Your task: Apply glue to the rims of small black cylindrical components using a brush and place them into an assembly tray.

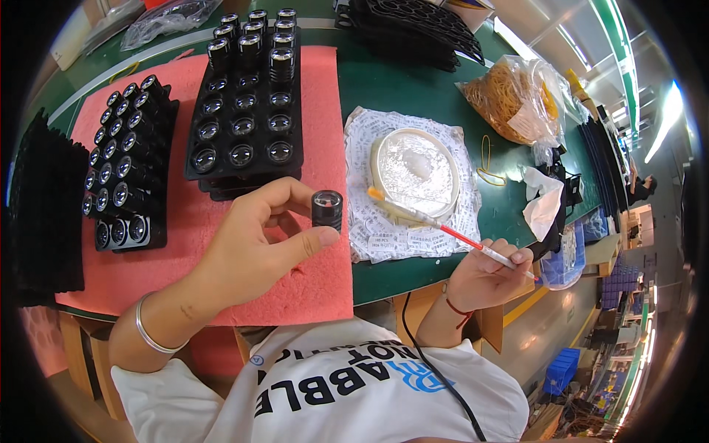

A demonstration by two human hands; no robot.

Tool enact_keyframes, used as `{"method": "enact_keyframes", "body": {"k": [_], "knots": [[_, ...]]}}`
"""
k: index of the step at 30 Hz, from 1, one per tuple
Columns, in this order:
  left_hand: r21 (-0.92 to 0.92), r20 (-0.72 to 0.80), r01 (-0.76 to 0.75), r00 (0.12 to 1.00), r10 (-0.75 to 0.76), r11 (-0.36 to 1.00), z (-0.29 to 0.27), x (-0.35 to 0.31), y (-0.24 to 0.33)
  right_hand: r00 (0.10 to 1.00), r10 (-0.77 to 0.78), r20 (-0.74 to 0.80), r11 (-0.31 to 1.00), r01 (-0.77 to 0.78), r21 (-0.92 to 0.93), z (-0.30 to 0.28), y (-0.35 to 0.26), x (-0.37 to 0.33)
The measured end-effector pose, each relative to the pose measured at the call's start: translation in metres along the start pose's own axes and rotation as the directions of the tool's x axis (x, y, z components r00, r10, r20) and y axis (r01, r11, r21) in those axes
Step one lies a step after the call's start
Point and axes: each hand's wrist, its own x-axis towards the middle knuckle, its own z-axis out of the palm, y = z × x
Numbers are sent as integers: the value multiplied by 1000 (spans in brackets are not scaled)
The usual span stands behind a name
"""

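Observation:
Between the thumb and fingers of my left hand (262,240) is a short black cylinder (326,210) with a glassy lens-like top, held upright over the pink foam mat (322,111). My right hand (493,273) grips a thin paintbrush (450,231) with a red and white handle. Its orange bristles point left, toward the near rim of a round, shallow dish (378,159) holding something clear and shiny. The dish stands on a label-covered white sheet (362,240). Beyond my left hand, a black tray (193,166) holds rows of similar cylinders, several standing taller at its far end.
At left, a second black tray (157,235) holds more cylinders, beside stacked black trays (48,214). A bag of rubber bands (513,100), a loose rubber band (485,162) and white tissue (543,203) lie on the green table (384,284). Black perforated trays (413,33) sit at the back.

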Motion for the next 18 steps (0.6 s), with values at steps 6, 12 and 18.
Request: {"method": "enact_keyframes", "body": {"k": [6, 12, 18], "knots": [[30, -8, -26, 1000, 26, 999, -2, 1, -3, 974, 9, 224, 980, 36, -193, 2, 2, 3], [62, -7, 5, 1000, -5, 998, -2, 1, -1, 966, 20, 257, 972, 41, -230, -1, 1, 2], [58, 0, -13, 1000, 13, 998, -2, 0, 0, 957, 91, 274, 982, -41, -183, 5, 1, 1]]}}
